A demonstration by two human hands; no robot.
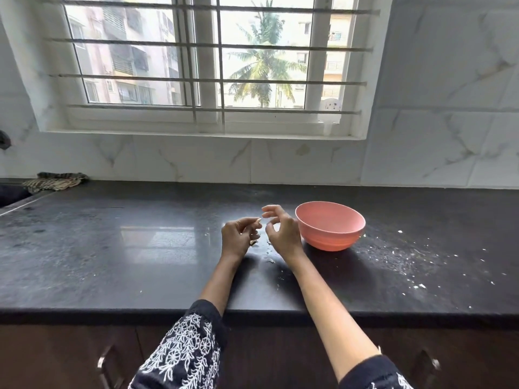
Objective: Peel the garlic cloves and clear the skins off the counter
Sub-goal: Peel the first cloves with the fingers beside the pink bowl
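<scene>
My left hand (237,237) hovers over the black counter (112,248) and pinches a small pale garlic clove (257,220) at its fingertips. A bit of skin (253,242) shows under its lower fingers. My right hand (280,231) is just to the right, fingers spread and loosely curved, holding nothing, close to the clove. A pink bowl (330,229) stands right beside my right hand; its contents are hidden. Small skin scraps (270,260) lie on the counter between my wrists.
White skin flecks (415,262) are scattered over the counter to the right of the bowl. A striped cloth (54,181) lies at the back left by the sink edge (16,203). A tiled wall and a window stand behind.
</scene>
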